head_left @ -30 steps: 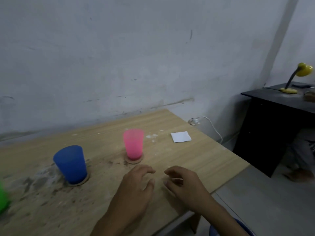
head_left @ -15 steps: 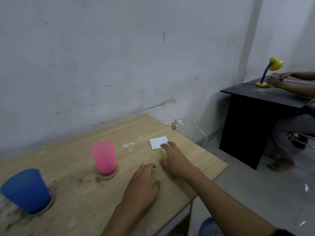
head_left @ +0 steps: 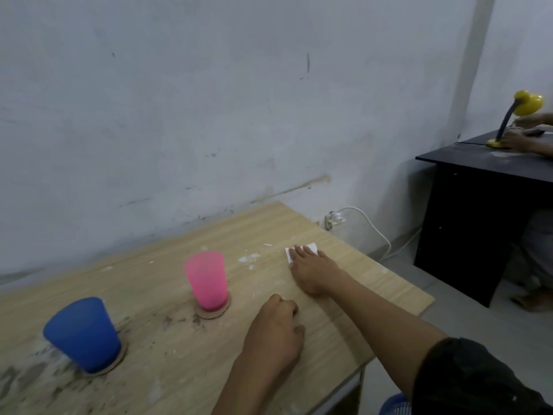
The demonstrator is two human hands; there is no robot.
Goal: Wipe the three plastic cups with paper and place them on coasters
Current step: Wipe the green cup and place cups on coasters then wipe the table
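A pink cup [head_left: 206, 280] stands upright on a round cork coaster [head_left: 213, 311] near the middle of the wooden table [head_left: 359, 274]. To its left a blue cup [head_left: 82, 332] stands on another coaster [head_left: 118, 362]. A third cup is out of view. A folded white paper [head_left: 311, 247] lies near the table's far right part, and my right hand [head_left: 314, 272] lies flat on it, fingers spread, covering most of it. My left hand [head_left: 273, 332] rests on the table with curled fingers, holding nothing, just right of the pink cup.
White crumbs [head_left: 248, 259] are scattered beside the paper. A white wall stands behind the table. To the right is a black desk [head_left: 478, 205] with a yellow lamp [head_left: 520, 112], where another person's hands rest. A cable and socket [head_left: 335, 220] hang on the wall.
My right hand has reached forward and right from in front of me and landed flat on the white paper. The view swung right, then partly back. My left hand stayed near the pink cup.
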